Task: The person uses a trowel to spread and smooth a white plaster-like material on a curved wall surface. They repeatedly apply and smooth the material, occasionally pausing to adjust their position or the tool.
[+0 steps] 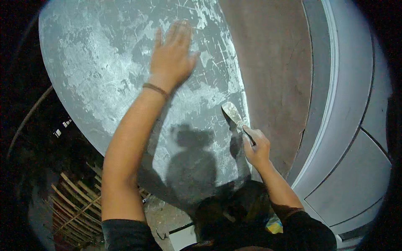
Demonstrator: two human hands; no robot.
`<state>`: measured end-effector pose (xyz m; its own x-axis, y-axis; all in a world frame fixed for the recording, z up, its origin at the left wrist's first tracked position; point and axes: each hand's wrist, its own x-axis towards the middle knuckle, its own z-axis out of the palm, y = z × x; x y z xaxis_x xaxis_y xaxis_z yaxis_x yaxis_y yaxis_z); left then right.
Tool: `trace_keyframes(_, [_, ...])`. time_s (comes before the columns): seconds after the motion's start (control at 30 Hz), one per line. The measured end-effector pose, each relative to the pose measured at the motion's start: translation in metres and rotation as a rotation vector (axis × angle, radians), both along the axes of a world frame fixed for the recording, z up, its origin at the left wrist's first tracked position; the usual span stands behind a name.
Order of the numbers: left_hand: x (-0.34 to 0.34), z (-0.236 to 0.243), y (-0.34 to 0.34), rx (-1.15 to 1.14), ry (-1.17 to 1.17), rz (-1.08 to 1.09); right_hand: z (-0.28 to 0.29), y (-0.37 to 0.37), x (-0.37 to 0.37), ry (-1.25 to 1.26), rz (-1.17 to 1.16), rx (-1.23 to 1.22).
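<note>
My left hand [172,54] is stretched out against a grey wall [125,62] blotched with worn white patches. Its fingers are extended and slightly blurred, and a thin brown band circles the wrist. Lower and to the right, my right hand [257,147] grips a putty knife [231,112] by its handle. The whitish blade points up and left, close to the wall's right edge; whether its tip touches the surface I cannot tell. Scratches and flaked white streaks run along that edge near the blade.
A brown strip of wall [272,71] adjoins the grey surface, followed by pale curved trim [331,83] and panels [351,171] at the far right. Wooden slats [77,201] stand in the dark at lower left. My shadow falls on the wall.
</note>
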<state>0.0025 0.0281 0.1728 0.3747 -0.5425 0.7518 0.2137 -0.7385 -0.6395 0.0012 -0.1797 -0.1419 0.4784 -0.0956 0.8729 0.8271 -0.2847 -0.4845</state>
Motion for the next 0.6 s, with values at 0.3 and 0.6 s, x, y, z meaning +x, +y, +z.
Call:
trace_keyframes(0.3, [-0.012, 0.027, 0.023, -0.038, -0.160, 0.079, 0.098, 0.016, 0.015, -0.115, -0.045, -0.013])
trace_keyframes(0.6, [-0.012, 0.026, 0.023, -0.032, -0.178, 0.051, 0.210, 0.012, 0.034, -0.121, -0.048, 0.007])
